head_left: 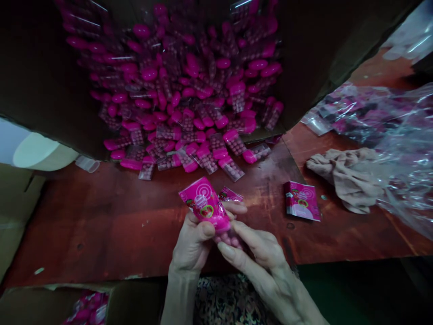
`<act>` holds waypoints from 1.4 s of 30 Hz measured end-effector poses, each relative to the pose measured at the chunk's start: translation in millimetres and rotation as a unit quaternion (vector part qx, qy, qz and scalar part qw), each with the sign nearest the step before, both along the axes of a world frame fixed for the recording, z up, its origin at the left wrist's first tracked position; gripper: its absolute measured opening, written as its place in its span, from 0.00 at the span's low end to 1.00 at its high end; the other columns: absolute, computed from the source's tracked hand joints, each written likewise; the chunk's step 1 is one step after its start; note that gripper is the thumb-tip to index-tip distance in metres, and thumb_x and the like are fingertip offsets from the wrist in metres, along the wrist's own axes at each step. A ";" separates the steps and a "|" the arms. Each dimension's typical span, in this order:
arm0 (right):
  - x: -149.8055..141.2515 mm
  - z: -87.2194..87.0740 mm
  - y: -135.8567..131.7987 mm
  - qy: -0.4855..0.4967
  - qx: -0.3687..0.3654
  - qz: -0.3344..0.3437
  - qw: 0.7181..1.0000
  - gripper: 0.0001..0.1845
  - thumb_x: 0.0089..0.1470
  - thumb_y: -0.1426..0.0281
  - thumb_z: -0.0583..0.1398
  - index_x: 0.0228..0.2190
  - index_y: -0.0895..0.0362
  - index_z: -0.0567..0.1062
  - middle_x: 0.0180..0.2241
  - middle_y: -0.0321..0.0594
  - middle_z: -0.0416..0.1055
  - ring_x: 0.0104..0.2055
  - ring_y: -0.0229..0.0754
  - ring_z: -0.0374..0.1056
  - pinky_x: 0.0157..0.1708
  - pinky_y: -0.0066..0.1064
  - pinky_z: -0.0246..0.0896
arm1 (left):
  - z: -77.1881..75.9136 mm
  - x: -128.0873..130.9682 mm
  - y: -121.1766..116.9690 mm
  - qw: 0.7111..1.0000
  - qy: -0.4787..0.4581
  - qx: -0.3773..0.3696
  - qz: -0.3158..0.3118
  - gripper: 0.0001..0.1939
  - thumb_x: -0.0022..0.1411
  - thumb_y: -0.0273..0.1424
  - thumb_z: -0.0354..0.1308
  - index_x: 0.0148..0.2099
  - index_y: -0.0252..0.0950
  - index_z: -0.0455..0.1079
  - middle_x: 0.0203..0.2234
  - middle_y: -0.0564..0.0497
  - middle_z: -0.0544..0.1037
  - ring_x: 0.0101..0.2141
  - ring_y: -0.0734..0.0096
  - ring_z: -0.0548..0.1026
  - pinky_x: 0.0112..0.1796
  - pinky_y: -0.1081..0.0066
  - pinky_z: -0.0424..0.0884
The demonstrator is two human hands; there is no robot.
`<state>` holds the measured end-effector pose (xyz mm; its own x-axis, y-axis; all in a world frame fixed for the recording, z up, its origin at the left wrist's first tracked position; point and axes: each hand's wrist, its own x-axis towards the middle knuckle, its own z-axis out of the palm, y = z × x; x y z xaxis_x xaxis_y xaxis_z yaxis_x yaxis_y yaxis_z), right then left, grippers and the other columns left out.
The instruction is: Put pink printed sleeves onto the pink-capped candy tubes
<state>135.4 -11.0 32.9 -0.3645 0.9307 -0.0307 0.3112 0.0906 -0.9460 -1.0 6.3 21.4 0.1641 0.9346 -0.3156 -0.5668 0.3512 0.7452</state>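
Gripping a clear tube of round pink candies (230,239) between them, the hands work just above the near edge of a reddish-brown wooden bench (101,221). A bright pink cap (221,221) and a printed pink sleeve (202,202) form the tube's upper end. Its long axis runs diagonally, with the printed end pointing up and left and the candy end pointing down and right. The left hand (192,241) closes around the sleeve end, its thumb (206,229) pressed against the pack. The right hand (259,253) pinches lower down, making it the nearer hand to the candies. In this dim light, a second printed sleeve (230,195) seems tucked just behind the tube, resting on fingers (237,207) that are probably the left hand's.

Ahead of the tube, a dense heap of pink-capped tubes (182,90) spills from a dark cardboard carton (34,67) onto the bench. To the tube's right lie a flat printed sachet (302,201), a crumpled beige cloth (345,178), and a clear plastic bag (406,153). Below and left of the tube, an open cardboard box (135,302) holds more pink packs (88,308). Directly below it, patterned clothing (223,302) shows.
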 end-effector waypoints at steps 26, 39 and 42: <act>-7.0 -7.4 -9.4 0.004 0.040 -0.131 0.991 0.12 0.58 0.64 0.53 0.42 0.53 0.72 0.25 0.35 0.73 0.26 0.39 0.71 0.27 0.24 0.67 | -4.6 25.3 -13.6 0.997 0.009 -0.040 0.069 0.19 0.46 0.46 0.63 0.33 0.36 0.75 0.39 0.42 0.78 0.38 0.54 0.75 0.36 0.62 0.72; -16.3 -14.4 -0.2 0.009 0.036 -0.021 0.999 0.12 0.61 0.69 0.48 0.43 0.56 0.68 0.29 0.38 0.73 0.28 0.37 0.71 0.28 0.25 0.66 | -0.5 15.6 -8.9 0.993 0.012 -0.038 0.114 0.12 0.56 0.37 0.57 0.35 0.34 0.76 0.36 0.44 0.79 0.40 0.59 0.75 0.41 0.63 0.69; -17.0 -12.9 -3.9 -0.026 0.081 -0.041 0.996 0.12 0.61 0.69 0.47 0.41 0.57 0.68 0.26 0.39 0.73 0.25 0.38 0.71 0.25 0.26 0.66 | -2.4 16.5 -8.1 0.996 -0.009 -0.029 0.084 0.10 0.54 0.37 0.59 0.33 0.36 0.76 0.34 0.44 0.80 0.44 0.56 0.72 0.44 0.61 0.67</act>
<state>118.4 -14.9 20.1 -0.2893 0.9514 0.1055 0.3719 0.2132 -0.9035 15.5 -1.8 19.0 0.0137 0.9294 -0.3689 -0.6343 0.2933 0.7153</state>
